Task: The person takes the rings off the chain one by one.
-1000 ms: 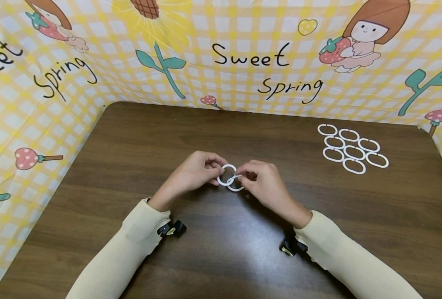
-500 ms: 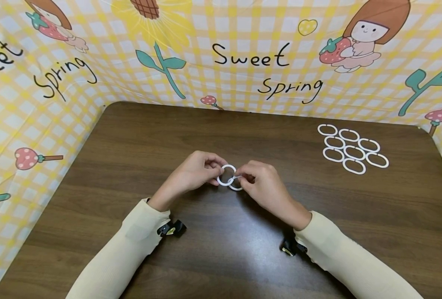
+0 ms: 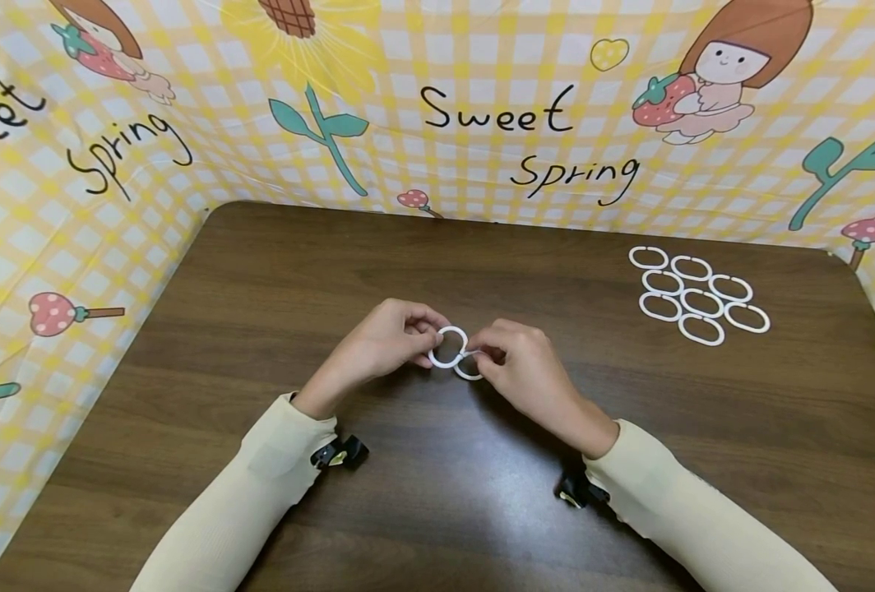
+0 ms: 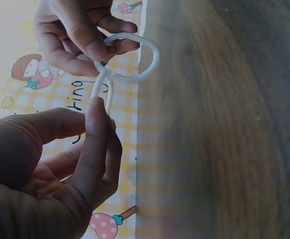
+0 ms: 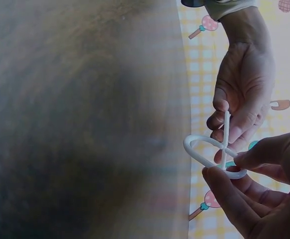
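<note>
In the head view my left hand (image 3: 400, 333) pinches a white plastic ring (image 3: 441, 364) between thumb and fingers. My right hand (image 3: 520, 358) pinches a second white ring (image 3: 467, 376), largely covered by its fingers there. Both rings meet above the middle of the table, one crossing the other at its edge. From the left wrist, the left hand's ring (image 4: 95, 89) appears nearly edge-on, touching the right hand's rounder ring (image 4: 152, 62). The right wrist view shows the right hand's ring (image 5: 190, 149) as an oval crossed by the left hand's thin-looking ring (image 5: 227, 124).
Several white rings (image 3: 701, 316), each with a small gap, lie in a cluster at the back right of the brown wooden table (image 3: 319, 271). A yellow checked cloth (image 3: 378, 148) with cartoon prints stands behind and along the left side.
The right hand's ring has tilted and drawn slightly right, so it overlaps the inside of the left hand's ring less. My left hand stays in place.
</note>
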`<move>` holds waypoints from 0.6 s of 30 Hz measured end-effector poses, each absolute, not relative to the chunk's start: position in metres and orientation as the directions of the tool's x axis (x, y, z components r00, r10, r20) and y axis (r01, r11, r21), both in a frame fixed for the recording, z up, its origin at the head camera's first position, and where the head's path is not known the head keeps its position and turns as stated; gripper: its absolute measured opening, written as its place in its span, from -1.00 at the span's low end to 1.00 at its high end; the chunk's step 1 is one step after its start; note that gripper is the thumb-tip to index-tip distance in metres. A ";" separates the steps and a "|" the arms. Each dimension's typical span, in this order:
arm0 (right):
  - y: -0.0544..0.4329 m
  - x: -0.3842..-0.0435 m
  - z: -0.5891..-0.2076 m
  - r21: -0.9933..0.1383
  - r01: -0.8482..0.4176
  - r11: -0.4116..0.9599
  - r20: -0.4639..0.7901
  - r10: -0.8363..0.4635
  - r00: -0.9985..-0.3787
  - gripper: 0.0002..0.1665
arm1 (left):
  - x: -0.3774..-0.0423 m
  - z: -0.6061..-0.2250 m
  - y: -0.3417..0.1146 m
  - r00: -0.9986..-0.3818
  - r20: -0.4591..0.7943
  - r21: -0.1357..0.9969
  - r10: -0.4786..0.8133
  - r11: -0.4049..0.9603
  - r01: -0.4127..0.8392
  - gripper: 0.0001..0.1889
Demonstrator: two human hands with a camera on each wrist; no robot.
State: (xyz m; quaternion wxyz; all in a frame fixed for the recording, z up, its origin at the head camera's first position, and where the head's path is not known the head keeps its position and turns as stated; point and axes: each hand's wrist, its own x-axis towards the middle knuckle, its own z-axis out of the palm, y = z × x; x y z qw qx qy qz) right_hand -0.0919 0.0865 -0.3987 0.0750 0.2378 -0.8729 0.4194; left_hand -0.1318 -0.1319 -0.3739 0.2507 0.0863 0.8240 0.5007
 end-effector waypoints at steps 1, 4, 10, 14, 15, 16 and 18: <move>0.087 -0.092 -0.399 -0.703 -0.473 0.531 0.326 -0.350 -0.878 -0.83 | -0.132 -0.374 -0.132 -0.860 -0.327 0.868 0.392 0.484 -0.109 -0.73; 0.089 -0.094 -0.398 -0.730 -0.446 0.518 0.306 -0.336 -0.891 -0.84 | -0.131 -0.374 -0.133 -0.861 -0.326 0.869 0.390 0.483 -0.110 -0.73; 0.098 -0.096 -0.394 -0.847 -0.292 0.444 0.176 -0.284 -0.943 -0.86 | -0.131 -0.375 -0.136 -0.870 -0.327 0.865 0.368 0.487 -0.119 -0.74; 0.108 -0.098 -0.391 -0.919 -0.164 0.359 0.075 -0.251 -0.965 -0.86 | -0.132 -0.375 -0.138 -0.871 -0.336 0.860 0.358 0.495 -0.128 -0.74; 0.111 -0.098 -0.390 -0.930 -0.138 0.342 0.054 -0.242 -0.969 -0.86 | -0.132 -0.376 -0.138 -0.871 -0.336 0.859 0.358 0.495 -0.128 -0.74; 0.115 -0.099 -0.389 -0.937 -0.116 0.331 0.038 -0.234 -0.971 -0.86 | -0.132 -0.376 -0.139 -0.871 -0.338 0.858 0.357 0.498 -0.129 -0.74; 0.123 -0.100 -0.388 -0.945 -0.079 0.318 0.008 -0.219 -0.976 -0.85 | -0.132 -0.376 -0.139 -0.871 -0.340 0.856 0.354 0.501 -0.130 -0.74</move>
